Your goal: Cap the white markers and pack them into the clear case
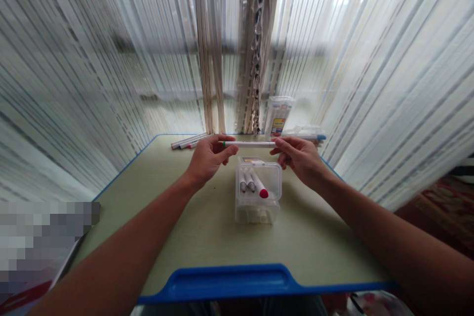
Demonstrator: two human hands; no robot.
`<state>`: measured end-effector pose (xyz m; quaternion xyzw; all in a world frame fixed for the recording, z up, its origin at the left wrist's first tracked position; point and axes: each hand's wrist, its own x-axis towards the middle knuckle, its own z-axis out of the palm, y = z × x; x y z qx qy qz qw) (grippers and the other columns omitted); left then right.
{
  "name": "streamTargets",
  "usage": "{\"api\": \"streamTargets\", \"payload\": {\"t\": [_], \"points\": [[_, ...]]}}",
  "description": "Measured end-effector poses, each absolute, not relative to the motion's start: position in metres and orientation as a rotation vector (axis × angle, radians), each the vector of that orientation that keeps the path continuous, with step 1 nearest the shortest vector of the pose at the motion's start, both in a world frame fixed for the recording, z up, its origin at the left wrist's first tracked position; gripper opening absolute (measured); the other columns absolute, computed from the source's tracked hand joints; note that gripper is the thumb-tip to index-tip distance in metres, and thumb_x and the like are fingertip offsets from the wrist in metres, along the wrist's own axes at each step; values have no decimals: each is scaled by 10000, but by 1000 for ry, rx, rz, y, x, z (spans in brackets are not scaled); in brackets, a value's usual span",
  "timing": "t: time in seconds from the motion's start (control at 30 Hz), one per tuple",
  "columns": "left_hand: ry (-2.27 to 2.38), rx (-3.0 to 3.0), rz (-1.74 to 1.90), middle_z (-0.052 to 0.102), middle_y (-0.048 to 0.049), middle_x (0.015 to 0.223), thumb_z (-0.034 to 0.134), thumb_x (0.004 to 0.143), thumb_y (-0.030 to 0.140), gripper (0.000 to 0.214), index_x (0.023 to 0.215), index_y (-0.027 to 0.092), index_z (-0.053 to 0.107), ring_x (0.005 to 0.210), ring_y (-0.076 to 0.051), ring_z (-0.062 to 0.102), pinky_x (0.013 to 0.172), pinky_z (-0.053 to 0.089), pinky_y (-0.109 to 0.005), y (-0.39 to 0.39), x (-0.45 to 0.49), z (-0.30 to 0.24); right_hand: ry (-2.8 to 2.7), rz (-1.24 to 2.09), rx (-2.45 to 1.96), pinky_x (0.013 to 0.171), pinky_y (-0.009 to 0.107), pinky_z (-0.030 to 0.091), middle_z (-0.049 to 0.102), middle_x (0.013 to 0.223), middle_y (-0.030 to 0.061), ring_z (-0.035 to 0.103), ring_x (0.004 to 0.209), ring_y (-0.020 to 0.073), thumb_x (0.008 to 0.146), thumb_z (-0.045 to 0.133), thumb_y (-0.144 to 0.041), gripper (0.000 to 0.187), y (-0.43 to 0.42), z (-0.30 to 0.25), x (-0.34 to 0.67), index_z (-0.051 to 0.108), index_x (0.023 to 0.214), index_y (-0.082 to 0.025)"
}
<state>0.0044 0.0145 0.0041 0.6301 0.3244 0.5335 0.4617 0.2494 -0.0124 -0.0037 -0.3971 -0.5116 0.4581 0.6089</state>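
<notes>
A white marker pen [249,144] is held level above the desk, one end in each hand. My left hand [208,158] pinches its left end, where a green tip shows. My right hand [299,158] grips the right end. Right below stands a clear plastic box [258,198] with three markers in it, one with a red cap [263,193]. The box rests on the pale green desk [192,227].
Several more markers [188,141] lie at the back left of the desk. A clear package [278,116] and another marker with a blue end [311,137] are at the back right. Striped curtains hang close around. The desk has a blue front rim [229,281].
</notes>
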Motion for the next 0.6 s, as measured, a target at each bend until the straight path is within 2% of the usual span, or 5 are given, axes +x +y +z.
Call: {"api": "streamTargets", "payload": {"t": [0.23, 0.43, 0.6], "points": [[834, 1616, 1285, 701, -29, 668, 873, 670, 413, 380, 870, 120, 736, 490, -84, 530, 489, 415, -228, 13, 6, 6, -1225, 1035, -906, 392, 237, 433, 742, 697, 42, 567, 423, 97, 642, 915, -393, 343, -12, -6, 249, 766, 847, -161], [843, 1537, 1297, 711, -49, 694, 782, 769, 433, 337, 883, 118, 750, 487, -85, 535, 494, 426, -231, 15, 5, 4, -1179, 1075, -920, 399, 238, 443, 760, 747, 67, 586, 422, 100, 706, 857, -451, 346, -14, -3, 248, 757, 857, -156], [835, 1454, 1281, 694, -46, 699, 698, 836, 366, 275, 922, 109, 745, 482, -83, 545, 496, 440, -226, 15, 6, 5, -1149, 1110, -899, 399, 241, 443, 764, 765, 76, 603, 426, 111, 735, 815, -444, 344, -14, -1, 247, 757, 898, -147]]}}
